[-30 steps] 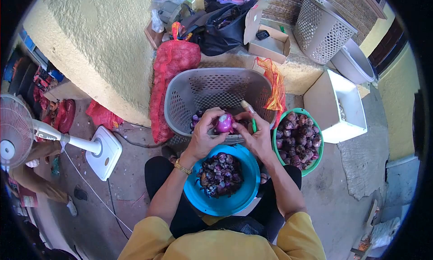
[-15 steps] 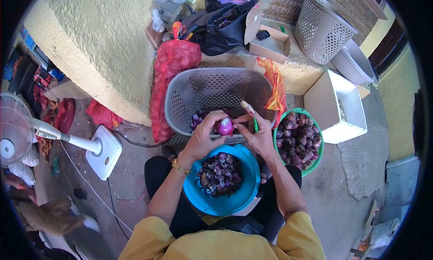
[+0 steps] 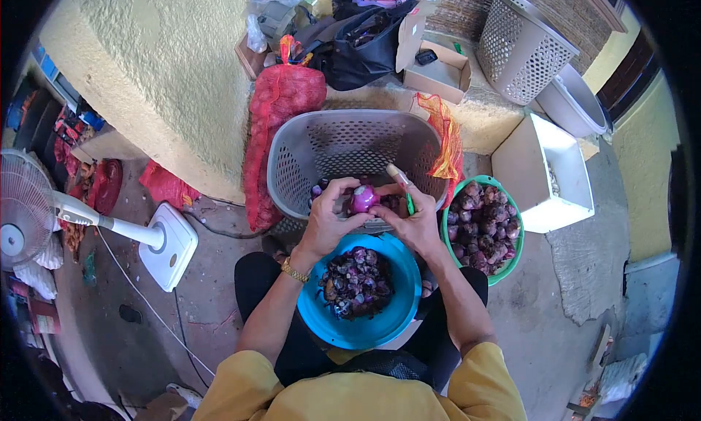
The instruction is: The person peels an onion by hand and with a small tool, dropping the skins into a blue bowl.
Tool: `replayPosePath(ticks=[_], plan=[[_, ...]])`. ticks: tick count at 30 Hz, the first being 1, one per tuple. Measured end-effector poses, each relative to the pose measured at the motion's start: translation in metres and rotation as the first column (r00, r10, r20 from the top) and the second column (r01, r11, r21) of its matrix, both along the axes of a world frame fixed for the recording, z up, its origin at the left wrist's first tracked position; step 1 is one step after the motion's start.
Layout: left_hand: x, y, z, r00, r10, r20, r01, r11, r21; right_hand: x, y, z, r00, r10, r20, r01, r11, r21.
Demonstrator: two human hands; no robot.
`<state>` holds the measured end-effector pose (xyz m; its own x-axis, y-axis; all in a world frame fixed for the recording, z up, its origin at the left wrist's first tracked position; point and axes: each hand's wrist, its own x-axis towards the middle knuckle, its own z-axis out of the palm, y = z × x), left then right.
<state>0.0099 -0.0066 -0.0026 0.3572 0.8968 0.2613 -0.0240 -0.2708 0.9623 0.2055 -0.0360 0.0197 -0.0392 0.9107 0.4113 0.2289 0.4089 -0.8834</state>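
My left hand [image 3: 328,220] is closed around a shiny purple-red onion [image 3: 364,200], gripped between thumb and fingers over the near rim of the grey basket. My right hand [image 3: 420,227] is beside it, its thumb close to the onion. A slim green-handled tool [image 3: 410,205] is in that right hand; its working end cannot be made out. Below my hands, a blue basin [image 3: 405,297] between my legs holds onion skins and scraps [image 3: 358,282]. The grey perforated basket [image 3: 350,117] has several purple onions low inside, partly hidden by my hands.
A green-rimmed basket [image 3: 520,235] of unpeeled onions stands at my right. Red mesh sacks [image 3: 286,107] lean left of the grey basket. A white box [image 3: 544,176] sits farther right. A pedestal fan [image 3: 109,220] and its cords lie at left. Part of another person [image 3: 164,405] shows lower left.
The onion has turned slightly in my fingers, and my left fingers have shifted around it. The other person at lower left has moved down toward the frame's bottom edge.
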Motion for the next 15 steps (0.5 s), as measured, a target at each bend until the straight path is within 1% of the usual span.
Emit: replayPosePath(ticks=[1,3,4,6,7,9,10,11,12,13,14,15], plan=[[0.0,0.0,-0.001,1.0,0.002,0.002,-0.002,1.0,-0.012,0.0,0.001,-0.005,1.0,-0.001,-0.001,0.001,1.0,0.0],[0.0,-0.002,0.002,1.0,0.0,-0.012,0.0,1.0,-0.008,0.002,0.004,-0.013,0.993,0.031,-0.117,-0.033,0.999,-0.013],[0.0,-0.002,0.004,1.0,0.001,-0.027,-0.001,1.0,-0.005,0.004,0.005,-0.013,0.993,0.031,-0.117,-0.033,0.999,-0.012],[0.0,-0.001,0.003,1.0,-0.009,-0.008,0.009,1.0,-0.002,0.007,0.005,-0.013,0.999,-0.025,-0.045,0.024,0.999,-0.023],[0.001,-0.001,0.002,1.0,-0.018,0.01,0.018,1.0,0.0,0.007,0.005,-0.013,0.999,-0.025,-0.044,0.024,0.999,-0.024],[0.001,-0.002,0.001,0.999,-0.024,0.036,0.023,1.0,0.008,0.005,0.005,-0.012,0.987,-0.067,-0.145,0.053,0.994,-0.098],[0.001,-0.001,0.001,0.998,-0.031,0.061,0.03,0.999,0.017,0.006,0.006,-0.012,0.987,-0.066,-0.144,0.053,0.994,-0.097],[0.001,-0.001,0.001,0.998,-0.032,0.062,0.031,0.999,0.017,0.007,0.007,-0.013,0.988,-0.122,-0.097,0.111,0.987,-0.118],[0.001,-0.001,0.001,0.989,-0.041,0.143,0.044,0.999,-0.014,0.009,0.008,-0.013,0.983,-0.178,-0.049,0.17,0.976,-0.137],[0.0,0.0,0.002,0.973,-0.048,0.224,0.06,0.997,-0.045,0.012,0.008,-0.012,0.983,-0.178,-0.049,0.17,0.976,-0.137],[-0.001,0.001,0.003,0.973,-0.048,0.225,0.06,0.997,-0.044,0.014,0.008,-0.011,0.986,-0.137,-0.095,0.121,0.981,-0.154],[-0.003,0.003,0.006,0.96,-0.048,0.277,0.079,0.991,-0.103,0.017,0.008,-0.009,0.985,-0.095,-0.142,0.071,0.983,-0.168]])
